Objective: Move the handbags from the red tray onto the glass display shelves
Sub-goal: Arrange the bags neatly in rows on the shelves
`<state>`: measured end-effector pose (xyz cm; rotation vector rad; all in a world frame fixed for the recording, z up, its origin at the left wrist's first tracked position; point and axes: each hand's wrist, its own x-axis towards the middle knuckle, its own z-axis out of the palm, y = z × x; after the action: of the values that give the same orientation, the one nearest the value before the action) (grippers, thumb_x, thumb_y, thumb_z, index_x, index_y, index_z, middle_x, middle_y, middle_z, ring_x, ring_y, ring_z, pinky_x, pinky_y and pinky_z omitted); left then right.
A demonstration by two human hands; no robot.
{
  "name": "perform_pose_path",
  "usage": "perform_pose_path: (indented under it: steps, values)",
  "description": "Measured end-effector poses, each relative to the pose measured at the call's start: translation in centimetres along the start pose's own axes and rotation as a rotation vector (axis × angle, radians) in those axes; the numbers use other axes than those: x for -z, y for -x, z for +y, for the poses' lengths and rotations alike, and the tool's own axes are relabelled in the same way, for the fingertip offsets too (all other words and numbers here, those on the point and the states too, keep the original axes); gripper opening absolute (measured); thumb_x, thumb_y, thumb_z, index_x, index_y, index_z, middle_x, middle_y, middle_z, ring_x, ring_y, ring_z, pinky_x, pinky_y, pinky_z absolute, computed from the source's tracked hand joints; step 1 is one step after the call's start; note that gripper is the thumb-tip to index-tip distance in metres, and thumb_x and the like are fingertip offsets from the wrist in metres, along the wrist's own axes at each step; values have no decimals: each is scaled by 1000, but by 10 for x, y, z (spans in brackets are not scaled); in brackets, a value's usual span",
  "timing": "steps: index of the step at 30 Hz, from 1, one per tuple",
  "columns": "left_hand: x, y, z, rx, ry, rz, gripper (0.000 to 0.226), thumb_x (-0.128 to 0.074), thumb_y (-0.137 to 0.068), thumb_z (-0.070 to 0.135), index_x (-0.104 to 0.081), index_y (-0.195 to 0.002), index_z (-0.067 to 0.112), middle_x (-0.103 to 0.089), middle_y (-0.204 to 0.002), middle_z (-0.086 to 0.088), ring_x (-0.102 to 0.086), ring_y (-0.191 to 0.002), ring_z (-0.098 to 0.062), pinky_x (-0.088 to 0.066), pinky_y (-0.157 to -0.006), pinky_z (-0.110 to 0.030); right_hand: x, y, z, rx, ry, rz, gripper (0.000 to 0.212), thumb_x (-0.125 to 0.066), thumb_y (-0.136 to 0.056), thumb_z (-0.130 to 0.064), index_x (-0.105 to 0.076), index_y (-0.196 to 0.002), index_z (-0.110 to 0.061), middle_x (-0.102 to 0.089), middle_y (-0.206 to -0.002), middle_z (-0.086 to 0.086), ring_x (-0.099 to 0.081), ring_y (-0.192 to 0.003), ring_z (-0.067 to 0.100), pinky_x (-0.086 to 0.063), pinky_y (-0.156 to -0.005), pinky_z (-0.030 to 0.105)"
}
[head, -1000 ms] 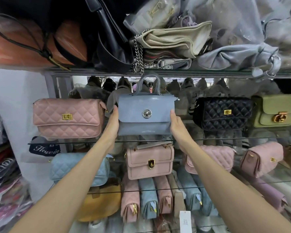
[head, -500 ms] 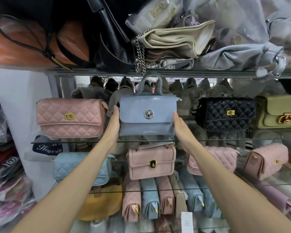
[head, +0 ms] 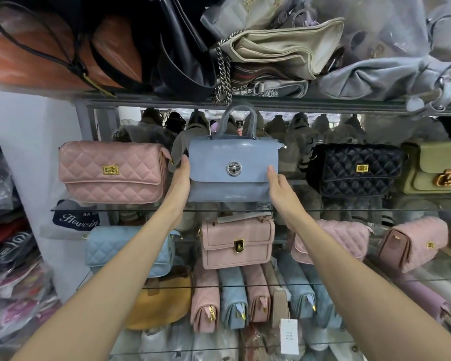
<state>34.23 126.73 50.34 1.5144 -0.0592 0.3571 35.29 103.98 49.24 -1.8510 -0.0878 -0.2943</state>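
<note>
A blue-grey handbag [head: 232,157] with a round silver clasp and a top handle stands upright on the upper glass shelf [head: 349,210], between a pink quilted bag [head: 112,170] and a black quilted bag [head: 354,169]. My left hand [head: 180,178] grips its left side, with the thumb at the front edge and the fingers hidden behind. On the bag's right side my right hand [head: 279,186] holds on in the same way. The red tray is not in view.
An olive bag [head: 438,168] stands at the far right of the same shelf. Above, a metal-edged shelf [head: 297,102] is piled with bags and a hanging chain [head: 223,82]. Lower glass shelves hold a pink flap bag [head: 237,242], a light-blue quilted bag [head: 125,252] and several upright purses.
Hardly anything: the view has shifted a little, and both hands stay on the sides of the blue-grey handbag at the same spot on the shelf.
</note>
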Motion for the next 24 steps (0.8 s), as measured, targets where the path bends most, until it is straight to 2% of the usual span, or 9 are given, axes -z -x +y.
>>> perform_pose_path:
  steps: [4,6,9,11,13,16,21,24]
  values:
    - [2,3,-1,-20,-4,-13,44,-23,-101,65,-47,-130,43,-56,-141,9,-54,-127,-11,-39,-115,-42,2,-2,1,6,12,-8,66,-29,-103,-65,-47,-145,-16,-49,-148,5,-46,-123,18,-37,-102,36]
    - [2,5,-1,-29,-1,-28,47,-26,-95,73,-47,-128,46,-56,-140,11,-55,-127,-10,-39,-115,-42,2,-2,1,2,31,-7,67,-29,-104,-64,-46,-146,-15,-49,-149,5,-47,-128,21,-38,-108,40]
    - [4,3,-6,-32,-14,-36,76,-34,-70,93,-48,-129,48,-56,-140,15,-54,-128,-8,-39,-114,-43,2,-4,1,12,77,-12,64,-28,-105,-62,-47,-142,-13,-51,-146,8,-49,-128,23,-40,-107,41]
    - [6,-3,-11,-27,-33,-38,97,-35,-62,100,-44,-140,43,-56,-140,16,-53,-129,-7,-39,-114,-43,1,-6,1,13,94,-26,61,-29,-107,-57,-46,-144,-11,-50,-148,9,-49,-127,22,-38,-101,36]
    - [8,-9,-16,-12,-41,-38,107,-36,-57,104,-42,-144,42,-56,-140,17,-53,-129,-7,-38,-114,-43,0,-9,-1,4,101,-38,61,-27,-109,-53,-41,-150,-10,-46,-153,10,-46,-133,23,-33,-99,32]
    - [9,-17,-25,9,-50,-34,104,-38,-57,105,-43,-143,47,-56,-141,18,-52,-131,-9,-36,-115,-45,-1,-14,-4,-14,99,-60,62,-24,-110,-50,-36,-155,-9,-41,-158,9,-40,-143,24,-28,-100,28]
    - [12,-22,-28,34,-66,-56,107,-39,-56,105,-42,-144,45,-56,-142,17,-52,-131,-9,-36,-116,-45,-1,-14,-3,-50,47,-82,64,-24,-109,-53,-38,-155,-11,-43,-157,8,-42,-142,24,-30,-103,31]
    - [6,-5,-16,22,-121,-32,106,-35,-64,101,-37,-149,39,-49,-147,15,-47,-133,-8,-32,-117,-40,-7,-7,1,-21,-10,48,58,-31,-109,-50,-48,-147,-9,-51,-147,9,-48,-135,25,-36,-105,36]
